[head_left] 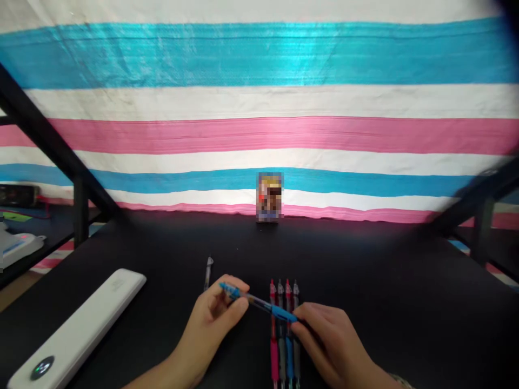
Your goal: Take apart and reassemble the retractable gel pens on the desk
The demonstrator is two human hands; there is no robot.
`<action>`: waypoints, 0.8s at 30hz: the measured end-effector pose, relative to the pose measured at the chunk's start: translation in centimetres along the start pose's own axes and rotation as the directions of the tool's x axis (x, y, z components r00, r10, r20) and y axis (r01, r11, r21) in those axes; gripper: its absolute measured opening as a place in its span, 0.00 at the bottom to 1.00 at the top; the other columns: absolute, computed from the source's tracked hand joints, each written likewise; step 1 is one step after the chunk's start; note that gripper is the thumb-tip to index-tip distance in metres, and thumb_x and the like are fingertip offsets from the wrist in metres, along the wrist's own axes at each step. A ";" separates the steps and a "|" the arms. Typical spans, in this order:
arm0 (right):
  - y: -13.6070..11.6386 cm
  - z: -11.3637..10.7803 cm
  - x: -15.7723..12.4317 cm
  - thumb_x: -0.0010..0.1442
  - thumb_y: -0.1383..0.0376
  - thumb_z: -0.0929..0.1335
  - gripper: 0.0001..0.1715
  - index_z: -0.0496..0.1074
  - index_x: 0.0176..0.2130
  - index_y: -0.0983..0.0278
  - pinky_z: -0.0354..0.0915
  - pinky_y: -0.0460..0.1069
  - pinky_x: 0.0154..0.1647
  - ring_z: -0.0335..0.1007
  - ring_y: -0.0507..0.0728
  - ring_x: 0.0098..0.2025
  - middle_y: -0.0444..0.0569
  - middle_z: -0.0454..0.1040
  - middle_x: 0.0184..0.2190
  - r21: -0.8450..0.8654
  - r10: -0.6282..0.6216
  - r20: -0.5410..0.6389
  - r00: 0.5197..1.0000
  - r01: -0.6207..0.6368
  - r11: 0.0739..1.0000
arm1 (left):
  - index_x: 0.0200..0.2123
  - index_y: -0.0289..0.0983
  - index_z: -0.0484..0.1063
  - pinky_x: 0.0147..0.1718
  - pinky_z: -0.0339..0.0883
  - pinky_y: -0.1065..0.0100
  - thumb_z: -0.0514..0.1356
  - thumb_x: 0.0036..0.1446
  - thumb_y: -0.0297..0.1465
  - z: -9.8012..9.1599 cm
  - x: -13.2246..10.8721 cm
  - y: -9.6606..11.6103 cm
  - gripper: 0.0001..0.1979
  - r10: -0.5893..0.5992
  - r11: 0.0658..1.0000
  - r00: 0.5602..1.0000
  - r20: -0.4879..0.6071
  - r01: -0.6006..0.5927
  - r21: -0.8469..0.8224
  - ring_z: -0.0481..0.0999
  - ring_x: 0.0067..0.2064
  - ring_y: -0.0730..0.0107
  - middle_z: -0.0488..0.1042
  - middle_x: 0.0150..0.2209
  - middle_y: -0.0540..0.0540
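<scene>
A blue click pen with a clear barrel is held slantwise above the table, its clip end up and to the left. My left hand has curled fingers and thumb around the clip end. At the blue grip end, my right hand pinches the pen between thumb and fingers, which hide its tip. Below it, several pens lie side by side, among them a pink-grip pen and a blue-grip pen with a red clip. A clear pen lies partly hidden behind my left hand.
A long white device with a lit round display lies at left on the black table. A small pixelated item stands at the back edge. Black frame bars slope at both sides, before a striped sheet.
</scene>
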State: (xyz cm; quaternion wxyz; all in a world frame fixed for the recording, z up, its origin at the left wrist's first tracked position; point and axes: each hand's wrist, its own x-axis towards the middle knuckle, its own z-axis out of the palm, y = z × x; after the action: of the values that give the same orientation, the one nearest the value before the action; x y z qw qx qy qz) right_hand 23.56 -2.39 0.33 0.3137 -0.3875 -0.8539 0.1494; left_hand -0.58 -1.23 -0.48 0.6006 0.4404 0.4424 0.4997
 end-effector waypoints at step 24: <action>1.1 0.1 -0.8 0.71 0.68 0.61 0.13 0.65 0.54 0.61 0.70 0.48 0.32 0.77 0.57 0.34 0.47 0.77 0.33 0.015 -0.019 -0.089 0.996 0.020 1.000 | 0.43 0.39 0.72 0.34 0.74 0.70 0.72 0.55 0.32 -1.6 1.8 2.9 0.16 0.120 0.988 0.989 -0.082 -0.127 -0.087 0.82 0.32 0.69 0.81 0.34 0.49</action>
State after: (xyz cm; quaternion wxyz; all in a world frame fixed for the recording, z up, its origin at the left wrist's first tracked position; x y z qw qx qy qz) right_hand 24.55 -2.29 -0.67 0.3558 -0.3828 -0.8417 0.1357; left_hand -2.50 1.01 1.80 0.5705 0.4195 0.4135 0.5723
